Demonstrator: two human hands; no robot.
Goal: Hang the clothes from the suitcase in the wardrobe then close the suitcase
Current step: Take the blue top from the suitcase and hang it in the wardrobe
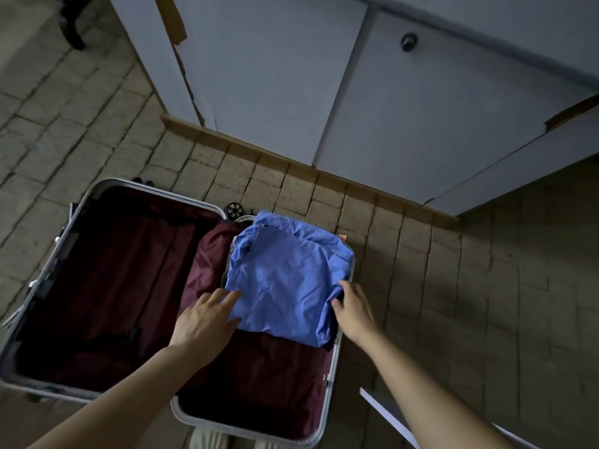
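Note:
An open suitcase (pixel 84 218) with a silver frame and dark red lining lies flat on the floor. A folded blue garment (pixel 285 273) sits on a pile in the far end of its right half. My left hand (pixel 207 319) rests with straight fingers on the garment's near left edge. My right hand (pixel 353 311) is at the garment's right edge, its fingertips tucked into the fabric; how firmly it grips is unclear. The white wardrobe (pixel 405 118) stands just beyond the suitcase, its doors shut, with a dark round knob (pixel 409 42).
The floor is tan brick tiles (pixel 486 286). A wooden plinth (pixel 291 166) runs under the wardrobe. A dark furniture leg (pixel 73 27) stands at the top left. A pale bar (pixel 389 416) lies at the lower right. Suitcase wheels (pixel 234 210) stick out toward the wardrobe.

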